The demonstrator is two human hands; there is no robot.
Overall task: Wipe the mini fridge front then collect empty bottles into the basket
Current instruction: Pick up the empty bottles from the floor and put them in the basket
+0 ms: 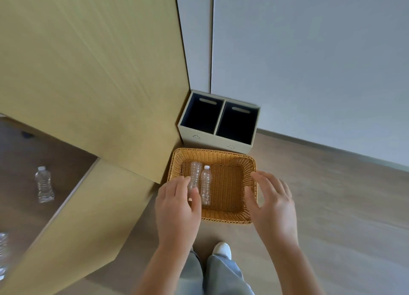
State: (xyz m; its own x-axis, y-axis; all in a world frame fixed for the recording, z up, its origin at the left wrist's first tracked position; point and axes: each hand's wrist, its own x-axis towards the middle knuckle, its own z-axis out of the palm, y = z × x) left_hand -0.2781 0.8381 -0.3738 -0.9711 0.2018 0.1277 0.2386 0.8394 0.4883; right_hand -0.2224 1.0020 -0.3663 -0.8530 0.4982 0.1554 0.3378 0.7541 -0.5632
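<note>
Floor boards (332,206) carried a woven basket (230,217), with a two-compartment bin (205,139) just behind the basket. Both hands hung over the basket: the left hand (177,208) curled loosely at its near left edge above one clear bottle (194,175), the right hand (274,204) spread wide at its right rim. A second bottle (206,186) lay beside the first inside the basket. Left of the basket, another bottle (44,184) lay on a lower brown surface.

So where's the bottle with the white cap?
In the head view, the bottle with the white cap lies in the left half of the wicker basket, beside another clear bottle that the left hand is touching.
</note>
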